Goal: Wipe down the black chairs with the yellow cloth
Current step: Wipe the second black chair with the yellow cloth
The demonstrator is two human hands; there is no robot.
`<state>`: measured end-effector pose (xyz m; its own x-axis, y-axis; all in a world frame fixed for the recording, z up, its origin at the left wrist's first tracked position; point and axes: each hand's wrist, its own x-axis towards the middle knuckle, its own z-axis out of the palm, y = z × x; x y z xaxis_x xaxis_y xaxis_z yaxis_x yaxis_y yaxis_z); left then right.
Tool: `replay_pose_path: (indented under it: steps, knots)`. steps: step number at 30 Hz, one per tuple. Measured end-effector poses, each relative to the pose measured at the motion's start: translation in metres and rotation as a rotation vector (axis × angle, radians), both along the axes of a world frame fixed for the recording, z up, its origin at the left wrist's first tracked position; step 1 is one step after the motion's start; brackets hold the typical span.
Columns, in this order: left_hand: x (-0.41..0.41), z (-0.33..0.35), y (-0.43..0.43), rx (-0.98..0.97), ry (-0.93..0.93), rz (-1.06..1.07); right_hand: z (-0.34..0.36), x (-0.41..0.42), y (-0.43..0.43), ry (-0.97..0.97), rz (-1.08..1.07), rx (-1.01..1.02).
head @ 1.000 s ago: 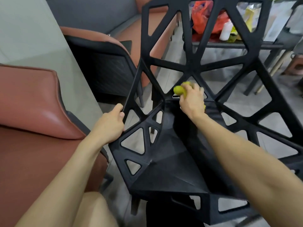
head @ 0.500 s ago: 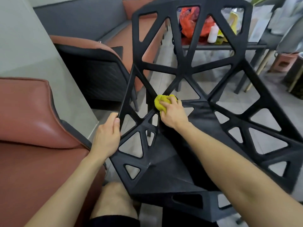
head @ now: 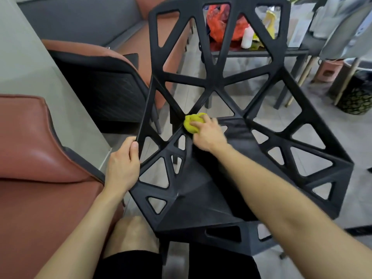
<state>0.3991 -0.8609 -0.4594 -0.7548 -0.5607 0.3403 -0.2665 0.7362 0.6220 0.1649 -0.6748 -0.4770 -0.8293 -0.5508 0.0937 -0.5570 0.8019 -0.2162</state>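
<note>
The right hand [head: 208, 133] clutches the balled yellow cloth [head: 191, 123] against the black chair [head: 201, 198], at the seat's back-left corner. The left hand [head: 122, 164] grasps the chair's left frame bar. Grey floor tiles [head: 346, 135] lie below, a brown leather seat [head: 30, 158] alongside.

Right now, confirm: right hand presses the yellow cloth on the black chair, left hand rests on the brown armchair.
Wrong: head view shows the left hand gripping the black chair's side edge. The right hand and yellow cloth are as stated.

Soft, even indoor light; motion-blurred right forearm [head: 271, 188]; wide-angle bending at edges.
</note>
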Motion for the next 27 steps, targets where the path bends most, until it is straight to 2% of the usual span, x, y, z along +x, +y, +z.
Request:
replay_pose_path:
  steps: [4, 9, 12, 16, 19, 23, 27]
  knots:
    - [-0.009, -0.003, 0.0, -0.002, 0.026, 0.01, -0.009, -0.058, 0.108, 0.149, -0.253, -0.018]
    - [-0.028, -0.006, -0.001, -0.022, 0.06, 0.002, -0.015, -0.064, 0.081, 0.091, -0.37, -0.046]
    - [-0.032, -0.004, 0.001, 0.003, 0.069, -0.015, -0.008, -0.036, 0.056, -0.026, -0.287, -0.112]
    - [-0.029, 0.0, 0.006, -0.044, 0.055, 0.019, -0.006, 0.057, 0.016, -0.127, 0.031, -0.108]
    - [-0.03, 0.0, 0.004, -0.031, 0.064, 0.033, 0.0, 0.115, 0.027, -0.166, 0.176, -0.149]
    - [-0.032, -0.004, 0.002, -0.026, 0.113, 0.018, 0.005, 0.163, 0.072, -0.107, 0.208, -0.175]
    - [-0.033, -0.004, 0.003, -0.016, 0.101, 0.012, 0.006, 0.172, 0.071, -0.078, 0.163, -0.18]
